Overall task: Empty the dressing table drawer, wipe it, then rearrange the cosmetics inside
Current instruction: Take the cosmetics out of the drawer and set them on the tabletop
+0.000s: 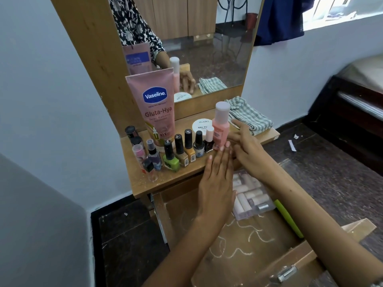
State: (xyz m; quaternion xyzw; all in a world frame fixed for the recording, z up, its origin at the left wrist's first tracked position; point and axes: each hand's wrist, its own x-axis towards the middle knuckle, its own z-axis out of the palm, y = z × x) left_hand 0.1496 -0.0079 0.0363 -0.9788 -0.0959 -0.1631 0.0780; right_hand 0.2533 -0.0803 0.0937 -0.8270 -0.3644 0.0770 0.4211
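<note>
The wooden drawer (306,257) is pulled out below the table top (165,179). In it lie a clear case of small tubes (251,196) and a green stick (288,218); white powder streaks mark its floor. On the table top stand a row of nail polish bottles (183,150), a pink Vaseline tube (156,106), a white round tub (202,124) and a pink bottle with a white cap (221,126). My left hand (217,183) is flat with straight fingers, its tips by the pink bottle's base. My right hand (246,148) is open just right of that bottle.
A striped grey-green cloth (250,117) lies folded at the table's back right. A mirror (207,44) rises behind the table. Grey walls close the left side. A bed (360,94) stands at the right, with dark tiled floor and paper scraps between.
</note>
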